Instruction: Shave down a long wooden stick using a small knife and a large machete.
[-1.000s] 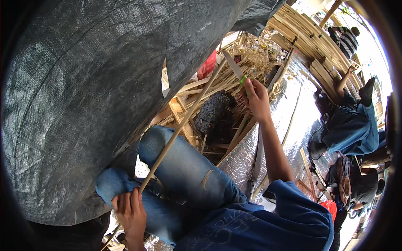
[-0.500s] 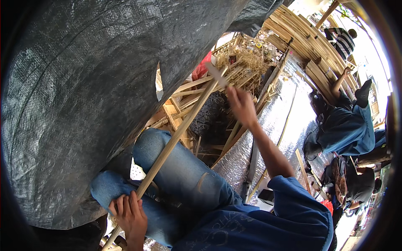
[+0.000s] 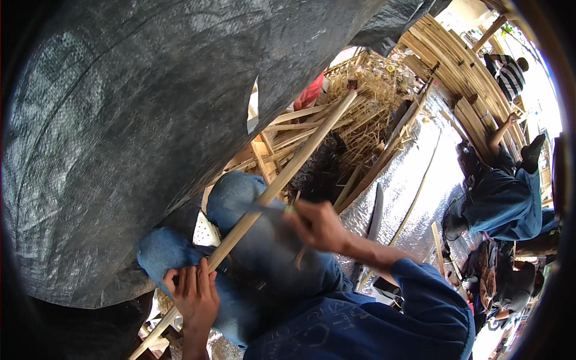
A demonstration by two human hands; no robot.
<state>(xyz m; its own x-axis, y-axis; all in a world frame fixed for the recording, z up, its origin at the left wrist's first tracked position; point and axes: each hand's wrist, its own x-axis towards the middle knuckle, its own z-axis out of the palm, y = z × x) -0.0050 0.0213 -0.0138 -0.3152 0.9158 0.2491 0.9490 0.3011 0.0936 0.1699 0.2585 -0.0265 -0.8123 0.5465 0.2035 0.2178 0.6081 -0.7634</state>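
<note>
A long pale wooden strip point(image 3: 306, 151) slants across my jeans-clad legs point(image 3: 237, 187), from the lower left up toward the straw pile. My left hand point(image 3: 195, 297) is closed around its lower part, near my left knee. In my right hand point(image 3: 321, 227) is a knife point(image 3: 270, 210), its blade smeared by motion. The blade lies across the strip over my thighs; whether its edge touches the wood cannot be made out.
A large black tarp point(image 3: 138, 138) hangs close on my left. Ahead lie straw-like shavings point(image 3: 372, 96) and loose wooden pieces. Stacked planks point(image 3: 441, 57) stand at the far right. Silver foil sheeting point(image 3: 414, 174) covers the ground, with a person in blue trousers point(image 3: 504, 201) beyond it.
My right hand has swept the knife down along the strip from near its far end toward my lap. The left hand keeps its hold. The view has shifted slightly.
</note>
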